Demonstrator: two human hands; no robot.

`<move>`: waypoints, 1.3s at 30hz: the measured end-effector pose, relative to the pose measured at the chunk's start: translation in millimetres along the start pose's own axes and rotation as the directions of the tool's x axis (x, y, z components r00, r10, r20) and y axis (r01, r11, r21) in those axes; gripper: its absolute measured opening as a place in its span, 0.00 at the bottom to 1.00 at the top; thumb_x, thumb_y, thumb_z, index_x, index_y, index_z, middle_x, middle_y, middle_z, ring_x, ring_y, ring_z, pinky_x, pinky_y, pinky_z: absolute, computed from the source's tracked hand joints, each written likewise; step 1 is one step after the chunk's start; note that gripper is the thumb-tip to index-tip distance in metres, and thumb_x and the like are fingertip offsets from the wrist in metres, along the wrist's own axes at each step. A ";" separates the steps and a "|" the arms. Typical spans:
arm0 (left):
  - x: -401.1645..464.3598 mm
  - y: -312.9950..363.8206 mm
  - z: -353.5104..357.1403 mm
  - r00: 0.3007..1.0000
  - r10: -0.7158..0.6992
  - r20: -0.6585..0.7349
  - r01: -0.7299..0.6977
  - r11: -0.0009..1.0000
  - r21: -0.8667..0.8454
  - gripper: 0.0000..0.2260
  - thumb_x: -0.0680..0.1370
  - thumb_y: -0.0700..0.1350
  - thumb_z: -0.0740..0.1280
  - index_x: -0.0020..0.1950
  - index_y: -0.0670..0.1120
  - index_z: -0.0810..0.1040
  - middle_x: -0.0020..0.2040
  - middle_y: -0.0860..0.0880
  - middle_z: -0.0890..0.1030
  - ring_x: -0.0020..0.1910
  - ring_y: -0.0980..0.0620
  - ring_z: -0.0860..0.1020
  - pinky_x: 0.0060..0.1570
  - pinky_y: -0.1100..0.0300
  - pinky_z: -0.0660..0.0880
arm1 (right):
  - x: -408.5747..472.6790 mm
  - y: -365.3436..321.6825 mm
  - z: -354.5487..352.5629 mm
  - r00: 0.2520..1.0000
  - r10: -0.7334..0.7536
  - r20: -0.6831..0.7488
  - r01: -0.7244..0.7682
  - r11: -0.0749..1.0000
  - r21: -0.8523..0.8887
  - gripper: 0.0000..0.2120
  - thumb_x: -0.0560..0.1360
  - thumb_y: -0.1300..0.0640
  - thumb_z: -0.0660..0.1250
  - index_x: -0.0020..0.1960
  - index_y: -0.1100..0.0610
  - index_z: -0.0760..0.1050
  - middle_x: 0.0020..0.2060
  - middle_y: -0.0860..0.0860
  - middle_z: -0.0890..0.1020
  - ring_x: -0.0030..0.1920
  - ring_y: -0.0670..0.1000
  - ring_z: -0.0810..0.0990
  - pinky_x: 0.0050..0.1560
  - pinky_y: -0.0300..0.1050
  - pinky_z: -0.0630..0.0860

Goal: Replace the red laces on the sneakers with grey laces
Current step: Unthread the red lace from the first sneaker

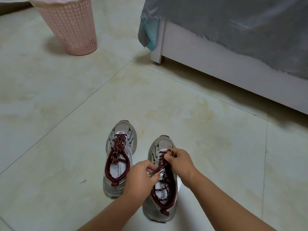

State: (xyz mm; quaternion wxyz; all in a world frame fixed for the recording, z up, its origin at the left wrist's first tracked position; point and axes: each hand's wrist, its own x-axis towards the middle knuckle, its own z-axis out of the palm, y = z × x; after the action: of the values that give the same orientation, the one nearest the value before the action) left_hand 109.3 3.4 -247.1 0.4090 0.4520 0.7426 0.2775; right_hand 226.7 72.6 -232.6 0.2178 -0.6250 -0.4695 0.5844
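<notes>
Right sneaker (160, 195), grey with dark red trim, on the floor (66, 130) at 6 o'clock: right hand (180, 161) pinches its red lace (162, 161) near the toe, left hand (141, 176) pinches the lace at the tongue. Left sneaker (119, 157), fully laced in red, just beside it at 9 o'clock. Pink basket (70, 25) at 11 o'clock; bed (233, 67) at 1 o'clock.

Bedroom: bed (233, 67) (sheeted), laundry basket (70, 27)
</notes>
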 end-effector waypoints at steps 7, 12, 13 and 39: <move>1.3 -2.5 -1.5 1.000 -0.017 0.008 0.017 1.000 0.009 0.08 0.71 0.40 0.69 0.36 0.53 0.75 0.31 0.55 0.74 0.28 0.58 0.71 0.37 0.59 0.73 | 9.6 -9.3 -9.5 0.984 0.070 -0.164 -0.054 0.993 0.102 0.10 0.78 0.62 0.59 0.37 0.59 0.72 0.37 0.57 0.76 0.40 0.54 0.75 0.46 0.49 0.74; 1.9 2.4 -2.1 0.997 0.082 0.007 -0.082 0.982 0.171 0.11 0.70 0.51 0.71 0.50 0.55 0.76 0.44 0.60 0.73 0.42 0.59 0.73 0.44 0.64 0.69 | 4.1 -14.4 -10.4 0.997 -0.073 0.034 0.079 0.975 -0.207 0.09 0.70 0.63 0.70 0.35 0.56 0.72 0.33 0.50 0.76 0.37 0.49 0.74 0.47 0.46 0.74; 3.7 5.5 -0.9 0.997 0.078 -0.001 -0.077 0.983 0.166 0.11 0.70 0.52 0.71 0.51 0.54 0.76 0.44 0.60 0.73 0.42 0.59 0.73 0.45 0.64 0.70 | 4.2 -14.7 -9.6 0.997 -0.076 0.032 0.082 0.961 -0.266 0.09 0.70 0.64 0.70 0.34 0.57 0.72 0.33 0.51 0.77 0.37 0.49 0.74 0.47 0.46 0.75; 8.5 15.0 6.7 1.000 -0.007 -0.016 0.008 0.999 0.044 0.07 0.70 0.49 0.72 0.48 0.54 0.82 0.36 0.54 0.82 0.38 0.56 0.80 0.43 0.61 0.76 | 10.1 -2.9 -15.9 0.974 -0.210 0.079 0.221 0.833 -0.508 0.04 0.71 0.58 0.71 0.45 0.57 0.82 0.51 0.47 0.74 0.61 0.51 0.70 0.63 0.47 0.67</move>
State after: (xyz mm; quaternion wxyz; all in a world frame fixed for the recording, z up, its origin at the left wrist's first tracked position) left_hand 119.5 17.8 -241.8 0.3942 0.4559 0.7534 0.2630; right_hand 239.3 86.8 -232.0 0.1029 -0.5976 -0.6777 0.4161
